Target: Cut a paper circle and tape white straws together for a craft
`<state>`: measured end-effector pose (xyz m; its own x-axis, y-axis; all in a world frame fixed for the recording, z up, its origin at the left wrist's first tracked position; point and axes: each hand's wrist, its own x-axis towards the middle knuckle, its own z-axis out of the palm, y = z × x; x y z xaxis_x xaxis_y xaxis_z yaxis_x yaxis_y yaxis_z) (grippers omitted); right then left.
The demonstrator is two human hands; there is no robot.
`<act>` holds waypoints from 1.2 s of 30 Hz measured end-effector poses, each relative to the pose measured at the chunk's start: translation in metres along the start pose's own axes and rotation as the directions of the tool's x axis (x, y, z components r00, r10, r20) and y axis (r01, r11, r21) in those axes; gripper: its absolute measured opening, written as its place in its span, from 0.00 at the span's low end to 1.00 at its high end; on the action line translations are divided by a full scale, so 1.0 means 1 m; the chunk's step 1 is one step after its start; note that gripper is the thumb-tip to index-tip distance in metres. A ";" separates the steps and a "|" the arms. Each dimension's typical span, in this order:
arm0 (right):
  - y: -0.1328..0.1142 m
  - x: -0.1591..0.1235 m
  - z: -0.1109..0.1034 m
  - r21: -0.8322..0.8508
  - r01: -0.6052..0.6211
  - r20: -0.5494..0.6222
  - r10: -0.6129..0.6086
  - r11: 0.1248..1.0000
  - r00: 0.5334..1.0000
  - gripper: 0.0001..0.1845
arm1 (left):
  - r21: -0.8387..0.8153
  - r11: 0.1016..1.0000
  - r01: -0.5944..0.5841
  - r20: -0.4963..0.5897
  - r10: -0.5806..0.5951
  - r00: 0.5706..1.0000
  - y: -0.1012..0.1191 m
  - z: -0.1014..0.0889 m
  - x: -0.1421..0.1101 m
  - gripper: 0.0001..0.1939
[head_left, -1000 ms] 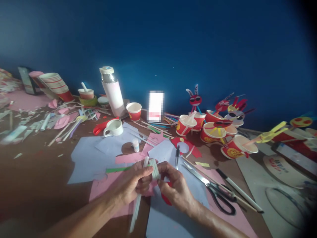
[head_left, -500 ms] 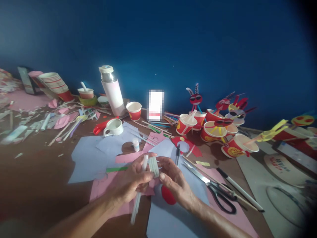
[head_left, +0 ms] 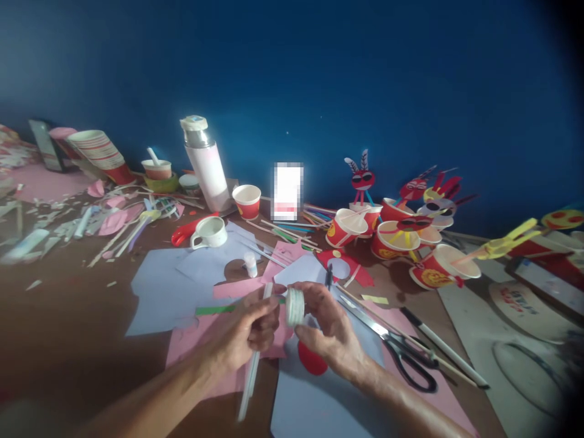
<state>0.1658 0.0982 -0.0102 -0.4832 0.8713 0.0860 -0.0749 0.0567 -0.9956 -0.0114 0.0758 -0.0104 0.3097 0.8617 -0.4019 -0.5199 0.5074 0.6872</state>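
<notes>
My left hand (head_left: 246, 328) is closed around thin white sticks (head_left: 249, 386), which stand out above the thumb and slant down below the fist. In my right hand (head_left: 333, 325), a small pale roll of tape (head_left: 295, 308) sits between the thumb and the fingers. The roll is close to the left fingertips; whether a strip of tape joins the two hands I cannot tell. Beneath the right hand, a red paper disc (head_left: 312, 359) lies on a pale blue sheet (head_left: 319, 404). Pink paper (head_left: 201, 359) and a green strip (head_left: 214, 311) are under and beside the left hand.
Right of my hands lie scissors (head_left: 401, 350), a black-capped white pen (head_left: 444, 347) and a thin stick. Paper cups (head_left: 347, 228) with red and yellow figures stand behind. A flask (head_left: 207, 170), a white mug (head_left: 210, 233) and a stapler-like red tool (head_left: 185, 234) are at left-centre.
The roll of tape has turned and moved right, away from the left fist, with my right hand. The left fingers, more open half a second ago, have curled closed again.
</notes>
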 end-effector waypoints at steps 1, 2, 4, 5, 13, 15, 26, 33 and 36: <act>0.000 -0.001 -0.001 -0.028 0.019 0.004 -0.019 0.999 1.000 0.24 | -0.006 0.999 0.040 -0.004 -0.040 0.999 -0.001 -0.001 0.001 0.17; 0.000 -0.001 -0.001 -0.051 0.042 0.008 -0.041 0.998 0.999 0.25 | -0.005 0.997 0.077 -0.004 -0.077 0.997 -0.001 -0.002 0.003 0.18; 0.000 -0.001 -0.001 -0.096 0.104 0.017 -0.103 0.990 0.995 0.26 | 0.022 0.993 0.113 -0.009 -0.113 0.994 -0.002 -0.002 0.004 0.19; -0.001 -0.001 -0.001 -0.120 0.145 0.020 -0.144 0.982 0.989 0.26 | 0.043 0.993 0.109 -0.009 -0.108 0.994 -0.003 -0.001 0.003 0.18; -0.001 -0.002 0.001 -0.098 0.212 0.072 -0.205 0.972 0.976 0.25 | 0.184 0.976 0.112 0.042 -0.122 0.992 -0.003 0.008 0.001 0.18; 0.001 -0.004 0.002 0.022 0.153 0.063 -0.155 0.988 0.986 0.22 | 0.184 0.978 0.097 0.033 -0.105 0.994 -0.004 0.009 0.001 0.18; -0.004 0.003 0.010 0.568 -0.026 0.046 -0.001 0.823 0.999 0.10 | 0.221 0.975 -0.028 0.052 0.017 0.999 -0.009 0.006 0.003 0.15; 0.001 0.002 0.003 0.499 -0.124 0.027 0.127 0.858 0.991 0.15 | 0.208 0.977 -0.054 0.001 0.055 0.999 -0.004 0.005 0.002 0.16; 0.002 0.004 -0.001 0.474 -0.183 0.037 0.189 0.861 0.981 0.07 | 0.206 0.975 -0.078 -0.034 0.087 0.996 0.000 0.006 0.001 0.17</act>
<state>0.1647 0.1022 -0.0121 -0.5203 0.8479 -0.1019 -0.3897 -0.3419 -0.8551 -0.0064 0.0764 -0.0072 0.2362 0.9023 -0.3607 -0.3671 0.4266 0.8266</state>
